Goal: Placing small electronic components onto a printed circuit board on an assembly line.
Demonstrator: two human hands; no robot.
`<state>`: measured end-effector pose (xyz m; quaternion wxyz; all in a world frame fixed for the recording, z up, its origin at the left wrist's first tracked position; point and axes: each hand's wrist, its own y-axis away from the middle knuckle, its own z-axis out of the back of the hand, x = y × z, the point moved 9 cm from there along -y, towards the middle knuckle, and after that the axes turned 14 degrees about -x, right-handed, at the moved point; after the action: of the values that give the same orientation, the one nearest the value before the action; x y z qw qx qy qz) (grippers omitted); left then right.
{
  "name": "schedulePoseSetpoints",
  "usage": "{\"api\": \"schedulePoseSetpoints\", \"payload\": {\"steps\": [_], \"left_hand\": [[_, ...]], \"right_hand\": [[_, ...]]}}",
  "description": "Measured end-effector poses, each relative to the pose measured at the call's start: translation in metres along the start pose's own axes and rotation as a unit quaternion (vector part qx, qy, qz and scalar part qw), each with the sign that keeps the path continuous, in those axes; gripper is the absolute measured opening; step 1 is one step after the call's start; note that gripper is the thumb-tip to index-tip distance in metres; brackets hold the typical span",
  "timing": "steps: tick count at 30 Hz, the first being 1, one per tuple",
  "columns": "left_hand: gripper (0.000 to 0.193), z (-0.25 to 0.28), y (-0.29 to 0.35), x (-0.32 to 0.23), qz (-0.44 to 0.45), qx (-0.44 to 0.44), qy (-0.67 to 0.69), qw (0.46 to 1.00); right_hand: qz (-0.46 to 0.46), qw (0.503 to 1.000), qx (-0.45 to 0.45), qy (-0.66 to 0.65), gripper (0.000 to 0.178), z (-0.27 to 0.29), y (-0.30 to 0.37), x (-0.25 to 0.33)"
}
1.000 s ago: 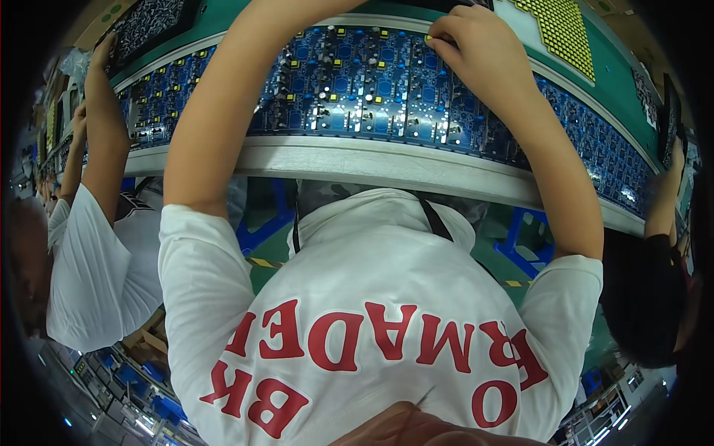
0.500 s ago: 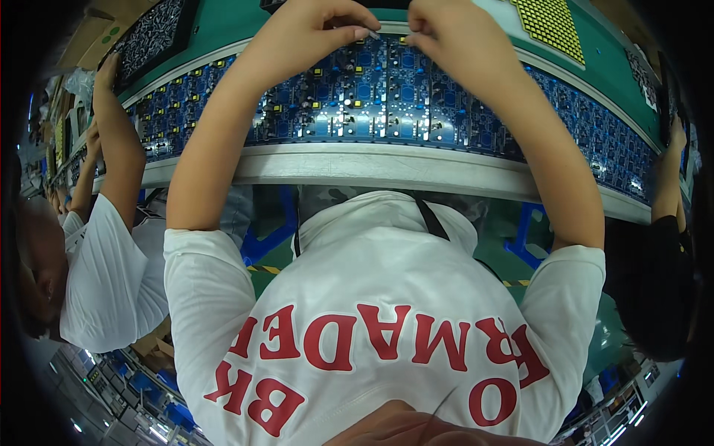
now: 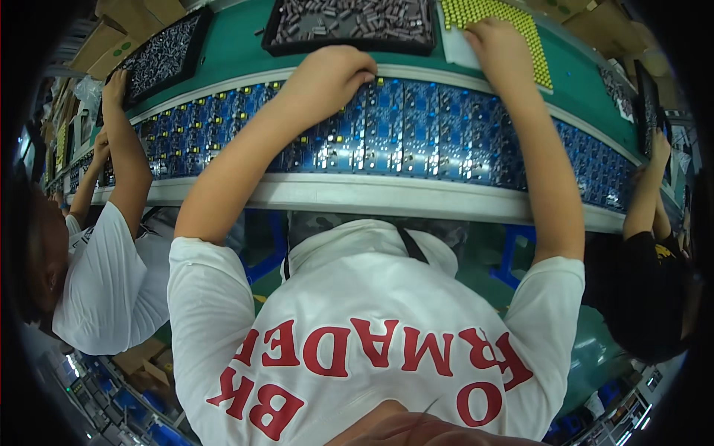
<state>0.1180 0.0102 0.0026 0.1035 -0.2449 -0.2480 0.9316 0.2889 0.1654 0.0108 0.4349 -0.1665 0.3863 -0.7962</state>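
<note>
A row of blue circuit boards (image 3: 383, 152) lies along the rail in front of me, some bearing small yellow blocks. My left hand (image 3: 331, 80) is over the far edge of the boards, its fingers curled together near a yellow block. What they hold, if anything, is hidden. Farther right, my right hand (image 3: 503, 50) reaches past the boards to a sheet of yellow components (image 3: 532, 52) in close rows. Its thumb and fingers are pinched at the sheet's left part. Whether a piece is between them is too small to make out.
A black tray (image 3: 357, 46) of loose brownish cylindrical parts stands beyond the boards. Another dark tray (image 3: 167, 56) of small parts is at far left. A metal rail (image 3: 387, 195) runs along the near edge. Co-workers' arms (image 3: 123, 149) reach in at left and right.
My right hand has left the boards and moved right and away to the yellow components. The left hand stays at the boards' far edge. The view has tilted up, showing more trays.
</note>
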Motion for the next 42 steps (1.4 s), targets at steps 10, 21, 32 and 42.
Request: {"api": "schedulePoseSetpoints", "payload": {"steps": [10, 21, 32, 42], "left_hand": [[0.01, -0.008, 0.002, -0.013, -0.02, -0.013, -0.018, 1.0], [0.014, -0.01, -0.006, -0.01, -0.034, -0.01, 0.024, 0.999], [0.012, -0.015, -0.006, -0.008, -0.058, 0.047, 0.015, 0.997], [0.017, -0.007, -0.005, -0.023, -0.047, 0.056, -0.045, 0.996]], "right_hand": [[-0.051, 0.998, 0.017, -0.024, 0.012, 0.011, 0.003, 0.009], [-0.118, 0.99, 0.072, 0.014, 0.016, 0.0, 0.007, -0.001], [-0.166, 0.982, 0.057, -0.074, 0.019, 0.014, 0.01, -0.008], [-0.223, 0.942, 0.06, -0.244, 0.019, 0.066, -0.007, 0.035]]}}
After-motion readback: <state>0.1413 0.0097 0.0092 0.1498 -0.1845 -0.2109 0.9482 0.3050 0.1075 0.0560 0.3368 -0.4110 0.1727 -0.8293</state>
